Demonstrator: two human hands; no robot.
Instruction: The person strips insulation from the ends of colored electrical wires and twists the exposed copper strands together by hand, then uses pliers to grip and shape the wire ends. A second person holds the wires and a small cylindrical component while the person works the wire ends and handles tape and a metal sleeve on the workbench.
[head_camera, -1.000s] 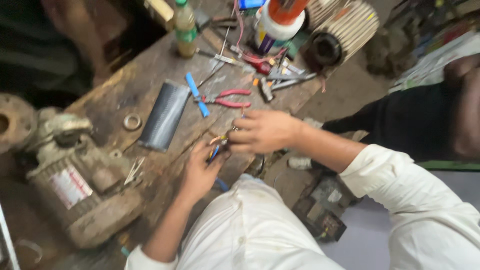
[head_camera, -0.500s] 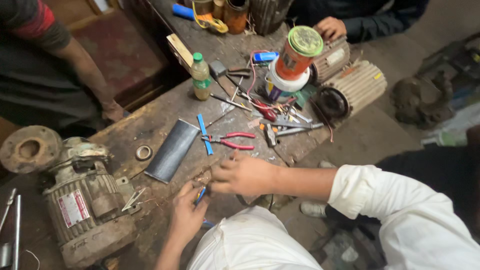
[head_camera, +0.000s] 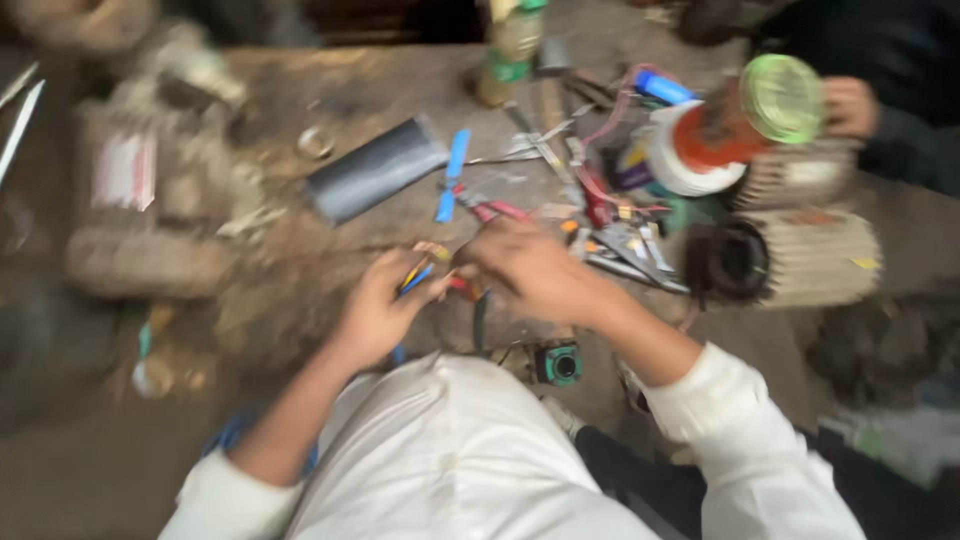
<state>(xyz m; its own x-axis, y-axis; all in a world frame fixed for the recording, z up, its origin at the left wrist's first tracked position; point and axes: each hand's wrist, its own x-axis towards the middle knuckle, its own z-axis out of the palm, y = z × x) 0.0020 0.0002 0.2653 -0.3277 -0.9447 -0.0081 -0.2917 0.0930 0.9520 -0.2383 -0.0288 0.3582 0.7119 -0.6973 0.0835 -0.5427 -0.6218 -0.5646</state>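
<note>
Both hands (head_camera: 455, 285) pinch thin coloured wires (head_camera: 420, 272) over gritty tabletop (head_camera: 300, 260); dark curved sheet (head_camera: 375, 170), red-handled pliers (head_camera: 490, 208), ribbed motor housing (head_camera: 800, 260) nearby.

The two hands meet near the front edge of the workbench (head_camera: 300, 290), the left hand (head_camera: 375, 312) just beside the right hand (head_camera: 525, 268), with thin wires (head_camera: 420, 272) between them. Behind them lie a flat sheet (head_camera: 375, 168) and pliers (head_camera: 490, 208). The motor (head_camera: 150, 200) sits far left, the bottle (head_camera: 510, 50) at the back, and the round can (head_camera: 730, 130) on the right.
</note>
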